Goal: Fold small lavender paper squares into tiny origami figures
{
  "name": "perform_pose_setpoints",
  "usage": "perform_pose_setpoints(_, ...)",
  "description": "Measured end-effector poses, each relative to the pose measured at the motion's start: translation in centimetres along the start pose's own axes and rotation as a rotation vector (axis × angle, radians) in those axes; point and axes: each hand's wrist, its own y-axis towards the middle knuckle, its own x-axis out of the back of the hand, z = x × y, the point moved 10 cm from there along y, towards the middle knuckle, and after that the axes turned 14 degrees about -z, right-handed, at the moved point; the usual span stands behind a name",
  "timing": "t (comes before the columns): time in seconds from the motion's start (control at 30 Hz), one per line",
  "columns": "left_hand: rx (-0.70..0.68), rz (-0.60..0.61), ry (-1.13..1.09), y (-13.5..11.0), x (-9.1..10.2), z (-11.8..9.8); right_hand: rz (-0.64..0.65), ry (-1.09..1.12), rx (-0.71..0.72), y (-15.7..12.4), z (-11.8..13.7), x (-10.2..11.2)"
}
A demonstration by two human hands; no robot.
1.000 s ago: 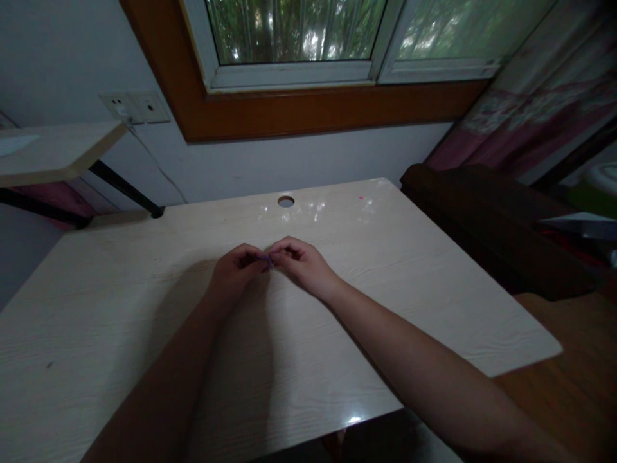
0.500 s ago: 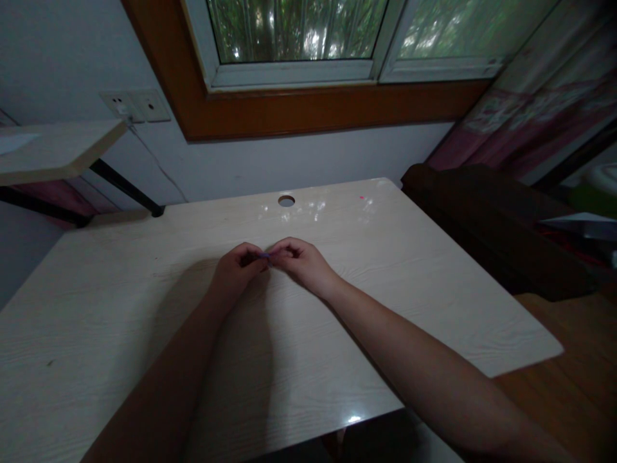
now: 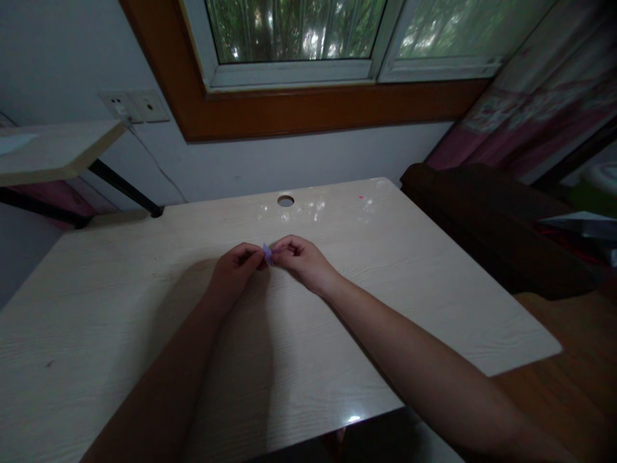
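A small purple piece [image 3: 268,254], thin like folded paper, shows between my fingertips over the middle of the pale wood-grain table [image 3: 385,308]. My left hand [image 3: 237,265] pinches it from the left side between thumb and fingers. From the right, my right hand [image 3: 303,258] pinches the same piece. The two hands nearly meet, and the fingertips cover part of the piece, so its full shape is hidden.
A round cable hole [image 3: 286,200] sits near the table's back edge. At the left, a raised shelf [image 3: 62,151] stands on black legs. Behind are a window [image 3: 299,38] and wall sockets [image 3: 135,106]. Dark brown furniture [image 3: 482,225] stands at the right.
More of the purple piece now shows between the fingertips, standing up higher than before. Both hands stay in nearly the same place, with slight finger movement.
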Motion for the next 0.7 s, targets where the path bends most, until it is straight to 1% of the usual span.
perform_pose_setpoints(0.13,-0.031,-0.031,0.036,0.1,0.2,-0.3,0.029,0.029,-0.026,-0.1,-0.1,-0.3)
perform_pose_setpoints(0.23,-0.058,-0.029,0.052,0.1,0.3,-0.5,0.024,0.022,-0.024,0.0,-0.3,-0.3)
perform_pose_setpoints(0.4,-0.072,-0.016,0.026,0.2,0.2,0.1,-0.008,0.020,-0.004,0.2,-0.4,0.0)
perform_pose_setpoints(0.5,-0.076,-0.020,0.016,0.3,0.2,0.6,-0.037,0.040,-0.017,0.3,-0.5,0.3)
perform_pose_setpoints(0.63,-0.082,-0.031,-0.001,0.4,0.2,0.7,-0.070,0.078,-0.051,0.3,-0.5,0.4)
perform_pose_setpoints(0.7,-0.089,-0.056,-0.003,0.5,0.5,0.5,-0.085,0.072,-0.054,0.2,-0.4,0.4)
